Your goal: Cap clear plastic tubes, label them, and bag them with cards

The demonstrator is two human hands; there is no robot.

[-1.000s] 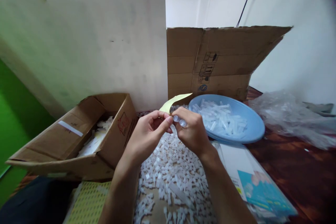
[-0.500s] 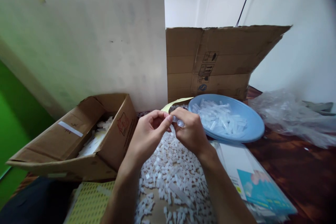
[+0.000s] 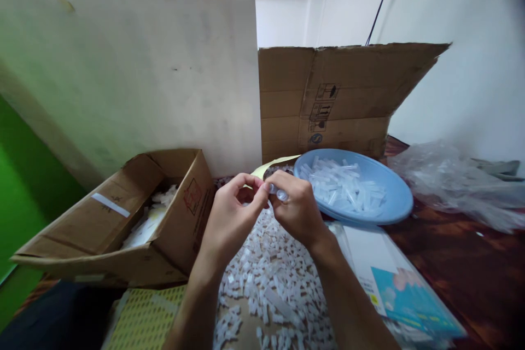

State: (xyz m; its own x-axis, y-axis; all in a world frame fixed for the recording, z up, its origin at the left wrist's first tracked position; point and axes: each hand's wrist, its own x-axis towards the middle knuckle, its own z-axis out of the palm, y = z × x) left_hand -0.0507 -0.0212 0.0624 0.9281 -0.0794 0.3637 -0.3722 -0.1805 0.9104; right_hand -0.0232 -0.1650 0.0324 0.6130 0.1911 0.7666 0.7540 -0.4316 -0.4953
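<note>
My right hand (image 3: 293, 197) is closed around a few clear plastic tubes (image 3: 281, 194), whose round ends point toward me. My left hand (image 3: 238, 202) meets it, thumb and forefinger pinched together at the tubes' near side; whatever sits between those fingertips is hidden. Below both hands spreads a heap of small white translucent plastic pieces (image 3: 270, 268) on brown cardboard. Just beyond my right hand, a blue basin (image 3: 400, 191) holds many clear tubes (image 3: 348, 183).
At left stands an open cardboard box (image 3: 197, 197) with white items inside. A yellow patterned sheet (image 3: 143, 317) lies in front of it. On the right are a flat printed package (image 3: 410, 290) and crumpled clear plastic (image 3: 447, 180). Behind, a cardboard sheet (image 3: 287, 93) leans upright.
The small white piece that hung under my fingertips no longer shows there. Both hands stay together in nearly the same place. The view has tilted up slightly.
</note>
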